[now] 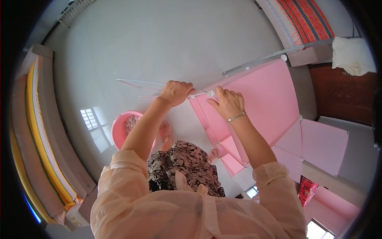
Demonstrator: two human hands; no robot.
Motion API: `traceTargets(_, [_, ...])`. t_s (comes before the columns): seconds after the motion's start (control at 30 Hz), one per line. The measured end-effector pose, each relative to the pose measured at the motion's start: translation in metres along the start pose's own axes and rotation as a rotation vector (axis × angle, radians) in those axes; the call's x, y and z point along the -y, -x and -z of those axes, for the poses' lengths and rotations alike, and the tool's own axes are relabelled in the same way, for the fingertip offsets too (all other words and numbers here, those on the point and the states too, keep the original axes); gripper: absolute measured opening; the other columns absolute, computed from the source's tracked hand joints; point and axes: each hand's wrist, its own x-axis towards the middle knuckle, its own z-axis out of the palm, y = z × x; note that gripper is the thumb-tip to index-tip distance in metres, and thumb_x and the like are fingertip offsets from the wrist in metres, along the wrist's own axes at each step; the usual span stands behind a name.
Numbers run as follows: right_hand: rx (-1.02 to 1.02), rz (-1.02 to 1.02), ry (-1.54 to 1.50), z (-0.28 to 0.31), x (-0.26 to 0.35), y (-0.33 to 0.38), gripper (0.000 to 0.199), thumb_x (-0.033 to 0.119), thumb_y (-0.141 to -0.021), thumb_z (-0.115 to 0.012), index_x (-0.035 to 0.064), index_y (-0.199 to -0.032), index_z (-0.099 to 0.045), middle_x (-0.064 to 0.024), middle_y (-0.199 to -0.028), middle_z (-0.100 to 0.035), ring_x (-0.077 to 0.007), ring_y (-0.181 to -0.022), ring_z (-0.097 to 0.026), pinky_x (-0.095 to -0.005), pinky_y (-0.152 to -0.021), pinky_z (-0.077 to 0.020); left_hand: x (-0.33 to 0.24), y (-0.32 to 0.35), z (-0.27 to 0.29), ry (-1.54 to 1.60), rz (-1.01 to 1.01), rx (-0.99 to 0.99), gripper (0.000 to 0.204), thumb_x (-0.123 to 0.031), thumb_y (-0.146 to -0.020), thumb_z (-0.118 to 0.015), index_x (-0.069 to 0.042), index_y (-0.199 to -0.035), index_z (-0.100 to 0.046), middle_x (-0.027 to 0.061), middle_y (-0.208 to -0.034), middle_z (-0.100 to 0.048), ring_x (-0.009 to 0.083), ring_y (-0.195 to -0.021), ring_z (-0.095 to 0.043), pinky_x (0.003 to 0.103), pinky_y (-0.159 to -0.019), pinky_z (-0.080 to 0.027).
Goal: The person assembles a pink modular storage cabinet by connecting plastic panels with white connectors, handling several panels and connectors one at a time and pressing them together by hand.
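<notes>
My left hand [175, 92] is closed around a thin, wire-edged panel [139, 82], seen almost edge-on, that sticks out to the left. Close to its right end, white plastic connectors [211, 93] sit at a corner of a pink panel cube structure [262, 99]. My right hand [230, 104] curls over the top edge of this structure beside the connectors, thumb pointing left. The fingers partly hide what they grip. Large pink sheets with wire edges form the structure, and smaller pink panels [322, 145] stand out on its right side.
A pink basin [118, 129] holding many small white pieces stands on the floor by my feet. Along the left is a long padded sofa [51, 139]. A metal bar [258, 61] runs behind the structure, near a bench with striped cloth [306, 20]. A brown wooden door [342, 89] stands at right.
</notes>
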Motion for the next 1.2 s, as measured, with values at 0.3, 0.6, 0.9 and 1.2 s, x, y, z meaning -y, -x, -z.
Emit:
traceTargets(0.3, [0.199,0.173,0.365,-0.067,0.014,-0.035,0.047,0.054,-0.058,-0.057,0.0080,-0.059,-0.049,-0.0075,-0.055,-0.053,-0.0201,-0.055,-0.054,-0.0321,-0.053,-0.0395,0.015,0.011,-0.063,0.216,0.002,-0.020,0.024,-0.026,-0.081,-0.040,-0.005,-0.083,-0.051,0.0088,-0.072,-0.058,0.0235,-0.067,-0.057,0.034,-0.054,-0.045])
traceTargets(0.6, [-0.078,0.726,0.056,-0.089,-0.018,-0.035,0.030,0.028,-0.054,-0.065,0.0105,-0.044,-0.043,-0.0014,-0.045,-0.042,-0.0164,-0.043,-0.041,-0.0300,-0.045,-0.0301,0.001,0.027,-0.071,0.278,0.021,0.102,0.014,-0.017,-0.076,-0.044,-0.004,-0.081,-0.046,0.0071,-0.068,-0.055,0.0225,-0.062,-0.057,0.033,-0.050,-0.045])
traceTargets(0.9, [-0.038,0.919,-0.196,-0.100,-0.005,-0.040,0.023,0.014,-0.049,-0.059,0.0098,-0.039,-0.039,-0.0014,-0.040,-0.035,-0.0161,-0.042,-0.037,-0.0275,-0.042,-0.0296,0.014,0.051,-0.085,0.287,-0.020,0.006,0.014,-0.019,-0.078,-0.043,-0.006,-0.081,-0.048,0.0059,-0.069,-0.057,0.0209,-0.060,-0.057,0.032,-0.050,-0.045])
traceTargets(1.2, [0.105,0.740,-0.158,-0.076,-0.014,-0.047,0.019,0.023,-0.059,-0.061,0.0077,-0.052,-0.051,-0.0026,-0.049,-0.042,-0.0187,-0.049,-0.041,-0.0305,-0.048,-0.0311,0.022,0.035,-0.075,0.345,0.037,0.015,0.019,-0.023,-0.079,-0.043,-0.005,-0.078,-0.049,0.0086,-0.067,-0.057,0.0226,-0.061,-0.057,0.034,-0.053,-0.044])
